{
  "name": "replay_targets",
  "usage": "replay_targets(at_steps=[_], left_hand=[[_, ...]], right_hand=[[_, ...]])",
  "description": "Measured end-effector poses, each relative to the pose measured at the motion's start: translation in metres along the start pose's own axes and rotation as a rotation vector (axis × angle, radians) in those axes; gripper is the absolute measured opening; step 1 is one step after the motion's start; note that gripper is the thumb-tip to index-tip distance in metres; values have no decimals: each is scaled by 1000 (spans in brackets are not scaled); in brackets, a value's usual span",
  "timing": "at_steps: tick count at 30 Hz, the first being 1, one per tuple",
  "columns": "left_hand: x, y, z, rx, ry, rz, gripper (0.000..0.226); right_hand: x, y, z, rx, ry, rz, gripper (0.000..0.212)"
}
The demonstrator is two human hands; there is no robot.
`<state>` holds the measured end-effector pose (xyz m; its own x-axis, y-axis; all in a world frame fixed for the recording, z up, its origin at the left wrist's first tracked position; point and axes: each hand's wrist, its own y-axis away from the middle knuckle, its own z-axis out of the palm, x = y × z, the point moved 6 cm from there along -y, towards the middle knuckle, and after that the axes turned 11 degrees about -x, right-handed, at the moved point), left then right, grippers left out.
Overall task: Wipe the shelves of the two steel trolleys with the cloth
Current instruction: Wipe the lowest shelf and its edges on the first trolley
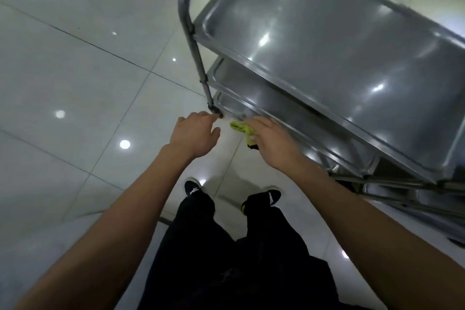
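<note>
Both bare arms outstretched, left hand open, right hand palm down

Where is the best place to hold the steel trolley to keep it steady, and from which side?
Probably the upright corner post of the steel trolley: a round tube the fingers can wrap around, reached from the floor side on the left, where the left hand already is.
</note>
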<state>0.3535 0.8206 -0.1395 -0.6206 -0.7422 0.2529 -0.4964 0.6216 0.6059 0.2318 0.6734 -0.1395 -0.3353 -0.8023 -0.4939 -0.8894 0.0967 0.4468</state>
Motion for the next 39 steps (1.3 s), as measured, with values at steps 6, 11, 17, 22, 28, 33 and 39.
replay_targets(at_steps=[6, 11, 17, 22, 28, 33, 39], left_hand=[[-122, 43, -19, 58, 153, -144, 48], [-178, 52, -60, 134, 208, -191, 46], [-228, 40, -96, 202, 320, -233, 48], [-275, 19, -120, 198, 353, -284, 48], [-345, -12, -175, 190, 336, -432, 46], [-381, -39, -223, 210, 344, -481, 45], [-441, -90, -281, 244, 386, -479, 48]], right_hand=[[-120, -67, -4, -35, 15, -119, 25], [-188, -117, -9, 11, 2, -167, 35], [-228, -182, -22, 31, 35, -212, 43], [-251, -256, -31, -52, -9, -256, 42], [-296, -357, -67, -61, -37, -350, 38], [-330, -428, -93, -109, -46, -370, 30], [-342, -520, -117, -126, -70, -336, 32]])
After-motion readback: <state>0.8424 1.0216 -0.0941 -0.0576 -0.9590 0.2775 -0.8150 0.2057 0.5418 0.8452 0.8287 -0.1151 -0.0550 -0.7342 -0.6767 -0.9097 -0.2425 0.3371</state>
